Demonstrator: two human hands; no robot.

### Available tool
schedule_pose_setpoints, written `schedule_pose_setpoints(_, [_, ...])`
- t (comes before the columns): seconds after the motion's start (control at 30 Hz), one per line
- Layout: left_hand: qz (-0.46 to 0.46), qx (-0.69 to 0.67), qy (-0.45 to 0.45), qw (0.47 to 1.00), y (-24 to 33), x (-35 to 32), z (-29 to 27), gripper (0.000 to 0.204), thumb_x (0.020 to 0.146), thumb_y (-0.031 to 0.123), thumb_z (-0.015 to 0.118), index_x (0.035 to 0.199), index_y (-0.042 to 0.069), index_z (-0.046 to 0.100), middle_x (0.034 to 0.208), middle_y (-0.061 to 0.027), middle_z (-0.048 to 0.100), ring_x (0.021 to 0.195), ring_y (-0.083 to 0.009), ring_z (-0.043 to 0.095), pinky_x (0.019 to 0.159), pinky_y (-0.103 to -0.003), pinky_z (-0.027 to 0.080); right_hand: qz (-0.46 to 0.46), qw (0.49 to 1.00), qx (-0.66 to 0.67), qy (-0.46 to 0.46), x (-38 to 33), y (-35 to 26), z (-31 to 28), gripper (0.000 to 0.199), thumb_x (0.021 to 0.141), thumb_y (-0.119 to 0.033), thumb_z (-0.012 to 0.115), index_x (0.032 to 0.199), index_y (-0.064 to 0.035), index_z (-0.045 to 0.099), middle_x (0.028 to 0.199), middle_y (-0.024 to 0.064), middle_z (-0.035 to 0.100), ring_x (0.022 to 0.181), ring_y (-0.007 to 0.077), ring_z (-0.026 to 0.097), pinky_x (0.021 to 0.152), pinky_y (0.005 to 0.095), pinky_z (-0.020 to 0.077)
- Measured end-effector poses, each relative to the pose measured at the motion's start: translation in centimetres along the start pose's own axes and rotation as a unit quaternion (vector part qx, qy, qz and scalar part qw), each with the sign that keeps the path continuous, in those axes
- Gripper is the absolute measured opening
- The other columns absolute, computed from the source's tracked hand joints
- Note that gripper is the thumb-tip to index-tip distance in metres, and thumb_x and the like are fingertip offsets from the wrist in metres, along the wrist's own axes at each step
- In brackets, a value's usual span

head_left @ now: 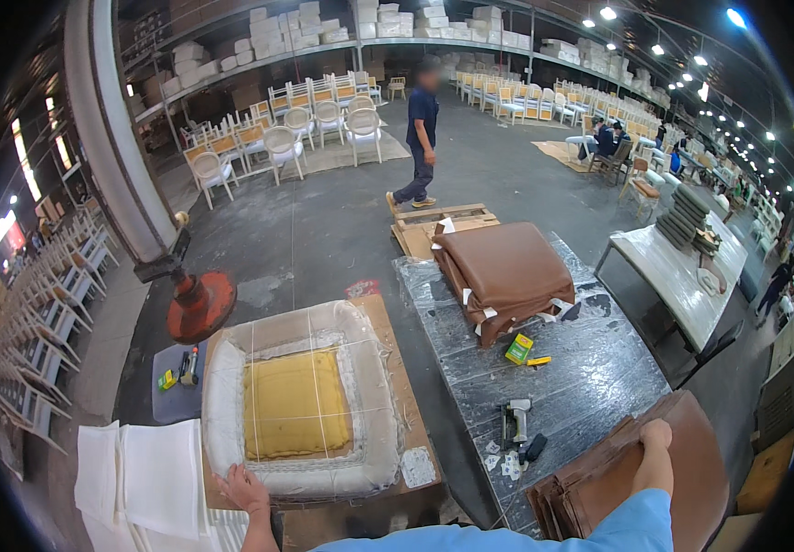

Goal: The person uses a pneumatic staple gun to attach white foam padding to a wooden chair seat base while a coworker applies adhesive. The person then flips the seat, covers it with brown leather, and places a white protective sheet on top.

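Note:
My left hand (244,487) has its fingers apart and rests at the near edge of a pale padded frame (371,451). The frame looks covered in clear plastic, with thin white cords across it and a yellow padded panel (294,403) in the middle. It lies on a brown board (400,391). Over on the right, my right hand (656,434) is closed at the upper edge of a stack of flat brown leather-like pieces (613,478). Its fingertips are partly hidden; it seems to pinch the top piece.
A folded brown leather-like pile (507,271), a green-yellow box (519,348) and a staple gun (516,421) sit on the plastic-covered table (581,368). White sheets (162,474) lie at left. A red-based column (202,308) stands beyond; a person (422,138) walks past a pallet (443,225).

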State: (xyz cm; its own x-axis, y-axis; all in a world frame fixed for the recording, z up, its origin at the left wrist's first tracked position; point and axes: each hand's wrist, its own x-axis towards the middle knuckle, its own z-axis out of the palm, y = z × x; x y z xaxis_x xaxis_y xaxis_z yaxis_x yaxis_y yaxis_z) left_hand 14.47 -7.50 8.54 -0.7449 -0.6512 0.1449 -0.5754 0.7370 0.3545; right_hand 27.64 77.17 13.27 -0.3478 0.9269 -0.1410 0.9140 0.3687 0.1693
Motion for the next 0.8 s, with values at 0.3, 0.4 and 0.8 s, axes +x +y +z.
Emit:
schedule_pose_setpoints(0.3, [0.02, -0.009, 0.011, 1.0, 0.7, 0.1, 1.9, 0.032, 0.106, 0.021, 0.065, 0.13, 0.009, 0.083, 0.154, -0.0088, 0.07, 0.166, -0.0476, 0.032, 0.131, -0.07, 0.026, 0.018, 0.999, -0.04, -0.029, 2.2, 1.5, -1.0, 0.028, 0.098, -0.014, 0.072, 0.118, -0.0045, 0.088, 0.132, 0.0201, 0.081, 0.126, 0.0373, 0.078, 0.105, 0.0466, 0.0641])
schedule_pose_setpoints(0.4, [0.016, 0.009, 0.026, 1.0, 0.7, -0.3, 0.7, 0.031, 0.105, 0.019, 0.066, 0.129, 0.008, 0.083, 0.153, -0.0101, 0.071, 0.165, -0.0477, 0.033, 0.13, -0.07, 0.027, 0.039, 0.998, 0.006, -0.04, 0.9, 0.1, -1.9, 0.03, 0.097, -0.015, 0.071, 0.12, -0.004, 0.087, 0.131, 0.021, 0.081, 0.126, 0.038, 0.078, 0.105, 0.0468, 0.0636])
schedule_pose_setpoints(0.8, [0.13, 0.071, 0.082, 0.986, -0.6, 0.3, 2.5, 0.036, 0.098, 0.037, 0.068, 0.127, 0.024, 0.084, 0.127, -0.0104, 0.081, 0.136, -0.0473, 0.059, 0.111, -0.068, 0.05, 0.168, 0.963, 0.213, 0.009, -2.1, 0.5, -2.4, 0.042, 0.101, -0.021, 0.062, 0.132, 0.0017, 0.081, 0.144, 0.0271, 0.075, 0.136, 0.0443, 0.071, 0.113, 0.0524, 0.0584])
